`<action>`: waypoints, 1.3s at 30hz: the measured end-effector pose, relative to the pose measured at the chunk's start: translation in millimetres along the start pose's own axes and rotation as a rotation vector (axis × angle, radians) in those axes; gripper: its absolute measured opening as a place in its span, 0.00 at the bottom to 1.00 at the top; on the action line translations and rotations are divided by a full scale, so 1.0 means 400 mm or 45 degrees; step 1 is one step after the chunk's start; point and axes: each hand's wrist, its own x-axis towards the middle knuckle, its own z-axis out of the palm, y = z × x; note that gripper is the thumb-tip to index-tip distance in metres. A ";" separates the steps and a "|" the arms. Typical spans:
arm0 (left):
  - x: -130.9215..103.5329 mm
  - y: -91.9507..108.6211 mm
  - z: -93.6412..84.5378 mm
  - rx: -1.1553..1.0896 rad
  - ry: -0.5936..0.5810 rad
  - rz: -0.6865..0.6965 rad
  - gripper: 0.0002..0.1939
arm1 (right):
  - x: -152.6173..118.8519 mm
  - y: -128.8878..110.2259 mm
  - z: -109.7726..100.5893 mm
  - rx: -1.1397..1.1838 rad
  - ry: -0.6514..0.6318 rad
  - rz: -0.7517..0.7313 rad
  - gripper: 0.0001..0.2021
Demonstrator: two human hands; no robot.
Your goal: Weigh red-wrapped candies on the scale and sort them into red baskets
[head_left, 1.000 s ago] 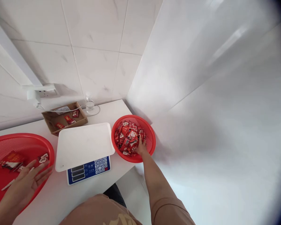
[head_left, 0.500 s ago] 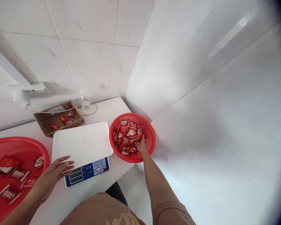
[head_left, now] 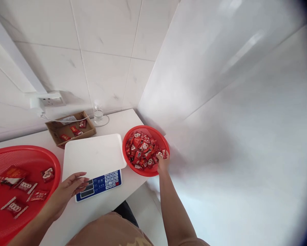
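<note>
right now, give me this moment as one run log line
right hand: pinching red packet at small basket | left hand: open, by scale | large basket: packets inside

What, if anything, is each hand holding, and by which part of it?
The right hand seems to hold a red packet by its near side; the exact grip is partly hidden. The left hand holds nothing visible.

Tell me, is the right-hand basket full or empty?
Partly full: red packets are heaped inside the basket, but bare mesh shows beside them.
</note>
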 end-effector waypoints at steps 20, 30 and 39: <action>-0.025 -0.008 0.091 -0.681 -0.467 -0.147 0.12 | -0.507 -0.083 0.238 0.037 -1.582 0.636 0.36; -0.001 -0.006 0.054 -0.843 -0.240 -0.077 0.06 | -0.513 -0.051 0.254 0.009 -1.365 0.737 0.32; 0.002 -0.008 -0.010 -0.916 0.159 -0.144 0.03 | -0.477 -0.011 0.344 0.305 -1.041 0.770 0.20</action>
